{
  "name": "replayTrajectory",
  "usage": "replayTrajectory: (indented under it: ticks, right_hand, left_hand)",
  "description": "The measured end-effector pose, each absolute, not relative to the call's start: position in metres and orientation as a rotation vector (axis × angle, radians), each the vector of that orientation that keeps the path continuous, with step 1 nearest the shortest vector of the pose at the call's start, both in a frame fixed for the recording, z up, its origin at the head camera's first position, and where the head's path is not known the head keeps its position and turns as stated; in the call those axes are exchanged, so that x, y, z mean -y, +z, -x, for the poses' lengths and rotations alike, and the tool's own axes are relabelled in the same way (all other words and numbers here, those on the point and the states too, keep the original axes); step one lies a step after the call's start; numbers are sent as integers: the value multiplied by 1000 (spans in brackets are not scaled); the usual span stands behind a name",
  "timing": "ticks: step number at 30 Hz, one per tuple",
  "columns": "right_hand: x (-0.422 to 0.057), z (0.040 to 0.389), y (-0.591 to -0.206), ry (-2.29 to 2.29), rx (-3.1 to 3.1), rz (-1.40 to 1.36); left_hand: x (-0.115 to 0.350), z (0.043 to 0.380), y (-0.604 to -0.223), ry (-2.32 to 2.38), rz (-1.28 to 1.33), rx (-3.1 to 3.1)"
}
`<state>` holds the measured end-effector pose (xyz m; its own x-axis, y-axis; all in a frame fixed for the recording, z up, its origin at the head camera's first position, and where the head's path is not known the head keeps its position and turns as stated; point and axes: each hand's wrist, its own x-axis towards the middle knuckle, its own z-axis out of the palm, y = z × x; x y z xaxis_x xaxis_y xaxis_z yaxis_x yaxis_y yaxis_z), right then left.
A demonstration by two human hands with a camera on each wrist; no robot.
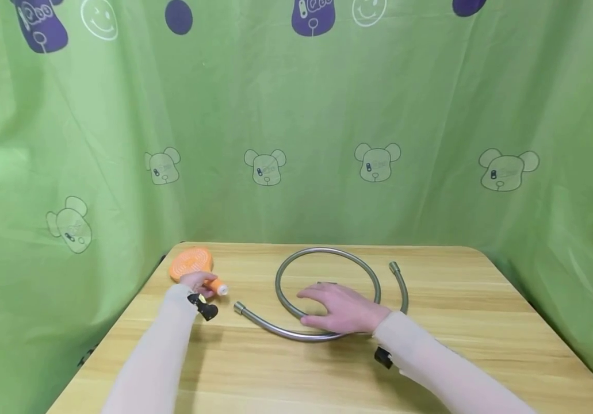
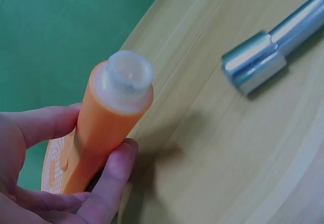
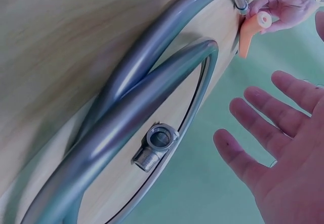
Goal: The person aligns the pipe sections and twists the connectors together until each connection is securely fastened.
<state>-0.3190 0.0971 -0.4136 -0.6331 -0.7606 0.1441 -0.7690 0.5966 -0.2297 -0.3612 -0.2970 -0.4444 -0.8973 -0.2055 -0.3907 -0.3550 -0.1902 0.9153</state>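
Observation:
My left hand (image 1: pixel 199 282) holds an orange shower head (image 1: pixel 191 263) by its handle at the left of the table. In the left wrist view, thumb and fingers lie on either side of the handle (image 2: pixel 109 125), whose pale threaded end points up at the camera. My right hand (image 1: pixel 341 310) hovers over a coiled metal shower hose (image 1: pixel 296 335), fingers spread and holding nothing. Inside the loop lies a small metal fitting (image 3: pixel 158 139) with a round opening, mostly hidden by the right hand in the head view.
One hose end nut (image 1: pixel 239 307) lies just right of the shower head; the other end (image 1: pixel 394 267) points toward the table's back edge. The wooden table (image 1: pixel 255 379) meets a green patterned curtain (image 1: pixel 322 207) behind and at both sides.

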Motion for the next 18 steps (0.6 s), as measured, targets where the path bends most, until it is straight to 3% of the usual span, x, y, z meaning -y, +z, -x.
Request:
replayTrajectory:
  ticks: [13, 18]
  right_hand:
    - [-71, 322, -419, 425, 2825, -1439]
    - [-58, 323, -418, 412, 2805, -1493]
  left_hand:
    - [341, 410, -507, 2308, 643, -1793]
    - [335, 419, -510, 2419, 805, -1577]
